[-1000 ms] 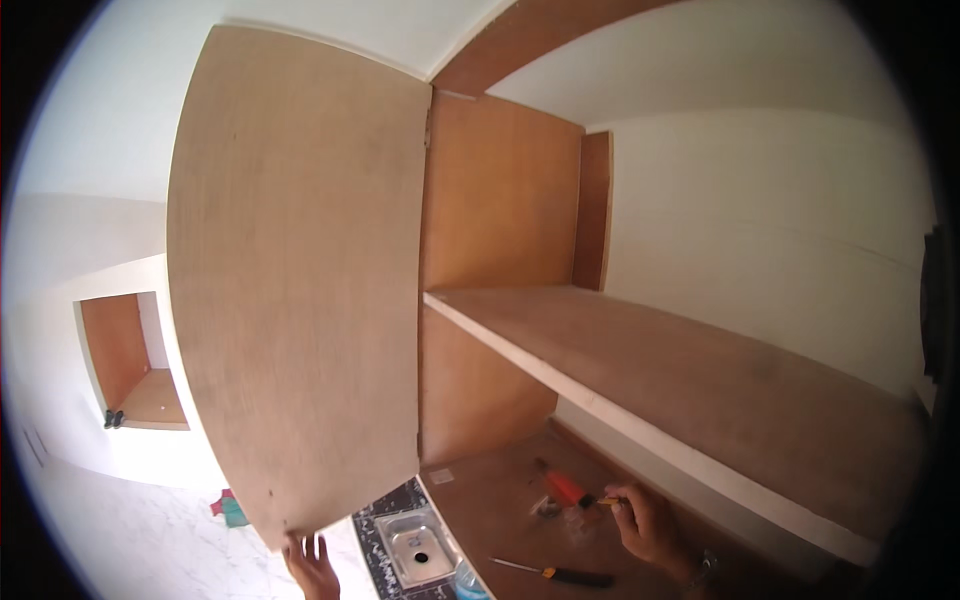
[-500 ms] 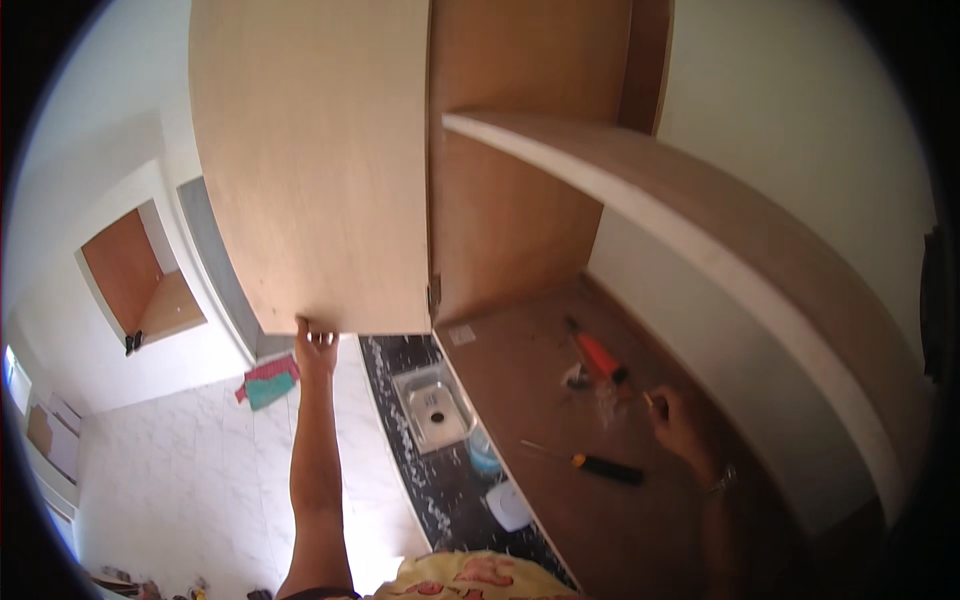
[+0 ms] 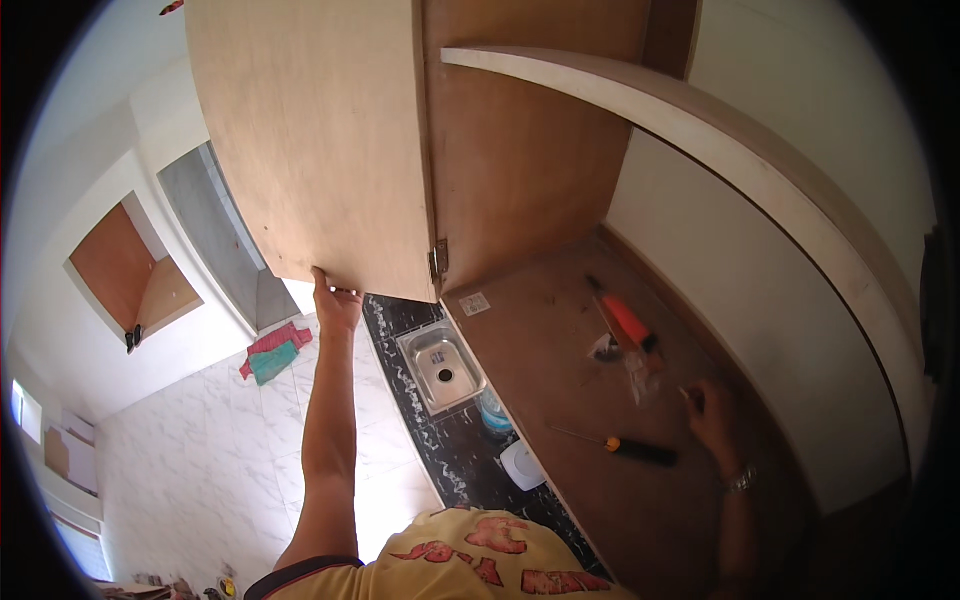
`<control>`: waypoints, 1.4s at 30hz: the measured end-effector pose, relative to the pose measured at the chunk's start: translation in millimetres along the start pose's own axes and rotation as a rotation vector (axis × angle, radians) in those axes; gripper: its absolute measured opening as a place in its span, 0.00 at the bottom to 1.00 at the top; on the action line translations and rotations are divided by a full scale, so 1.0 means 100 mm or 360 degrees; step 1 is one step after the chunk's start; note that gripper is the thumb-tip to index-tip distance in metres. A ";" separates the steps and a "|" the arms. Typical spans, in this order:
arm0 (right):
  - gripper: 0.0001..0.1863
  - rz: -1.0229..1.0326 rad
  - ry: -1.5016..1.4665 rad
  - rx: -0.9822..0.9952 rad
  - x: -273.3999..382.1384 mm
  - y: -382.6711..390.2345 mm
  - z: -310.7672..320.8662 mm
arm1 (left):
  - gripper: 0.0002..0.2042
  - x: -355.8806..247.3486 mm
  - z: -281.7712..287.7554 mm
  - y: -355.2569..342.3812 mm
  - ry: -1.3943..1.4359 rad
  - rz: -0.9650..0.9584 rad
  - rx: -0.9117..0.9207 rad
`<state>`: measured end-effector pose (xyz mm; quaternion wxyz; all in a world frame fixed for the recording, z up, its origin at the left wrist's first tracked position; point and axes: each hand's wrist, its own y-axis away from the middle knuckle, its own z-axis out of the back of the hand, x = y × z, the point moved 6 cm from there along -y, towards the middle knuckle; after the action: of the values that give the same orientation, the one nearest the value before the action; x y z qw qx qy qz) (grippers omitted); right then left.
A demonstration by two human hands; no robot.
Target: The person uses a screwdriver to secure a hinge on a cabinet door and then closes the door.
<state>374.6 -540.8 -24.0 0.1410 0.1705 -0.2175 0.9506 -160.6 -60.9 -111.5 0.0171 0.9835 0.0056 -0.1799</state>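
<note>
Though open, one door (image 3: 320,150); two hands (image 3: 339,304) (image 3: 712,415)

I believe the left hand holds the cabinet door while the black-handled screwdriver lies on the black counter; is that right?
Not quite: the head view shows the screwdriver lying on the brown cabinet base, not the black counter; the left hand does hold the cabinet door.

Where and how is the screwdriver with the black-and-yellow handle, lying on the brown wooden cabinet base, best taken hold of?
The black-and-yellow screwdriver is probably best gripped around its thick handle, coming from above and the right. It lies flat on the brown wooden cabinet base, its thin shaft pointing left and the handle end nearer the right hand.
</note>
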 end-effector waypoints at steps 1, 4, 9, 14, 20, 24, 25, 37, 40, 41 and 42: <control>0.10 -0.0007 0.0003 -0.0009 0.02 -0.01 0.03 | 0.29 0.11 -0.05 0.02 0.0000 0.0008 0.0009; 0.09 -0.0038 0.0182 -0.0175 0.20 0.03 0.11 | 0.30 0.36 -0.05 0.21 -0.0056 0.0116 0.0029; 0.15 0.0395 -0.0113 0.0615 0.99 0.12 0.16 | 0.32 0.98 -0.34 0.57 -0.0266 0.0368 0.0301; 0.19 0.0399 -0.0242 0.0833 0.91 0.23 -0.05 | 0.36 1.07 -0.44 0.62 -0.0256 0.0201 0.0313; 0.20 0.0491 -0.0077 0.0706 1.02 0.31 -0.10 | 0.35 1.33 -0.56 0.68 0.0048 0.0056 0.0538; 0.20 -0.0094 -0.0687 0.0624 1.55 0.12 0.02 | 0.37 1.45 -0.60 0.61 0.0028 -0.0117 0.0434; 0.20 -0.0115 -0.0701 0.0623 1.70 0.00 -0.11 | 0.37 1.48 -0.62 0.63 0.0010 -0.0099 0.0434; 0.22 0.0320 -0.0867 0.0196 2.86 -1.04 -0.98 | 0.37 1.45 -0.84 0.70 0.0130 -0.0157 -0.0004; 0.22 0.0306 -0.0922 0.0221 2.90 -1.07 -1.05 | 0.37 1.43 -0.81 0.69 0.0071 -0.0152 -0.0105; 0.21 0.0296 -0.0925 0.0251 2.91 -1.09 -1.07 | 0.37 1.42 -0.83 0.69 0.0071 -0.0147 -0.0110; 0.21 0.0291 -0.0923 0.0256 2.91 -1.10 -1.10 | 0.37 1.41 -0.84 0.70 0.0083 -0.0134 -0.0135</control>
<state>121.0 -338.9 35.2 -0.0270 0.4249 -0.1874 0.8852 2.4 -127.0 -80.9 0.0509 0.9852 0.0549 -0.1544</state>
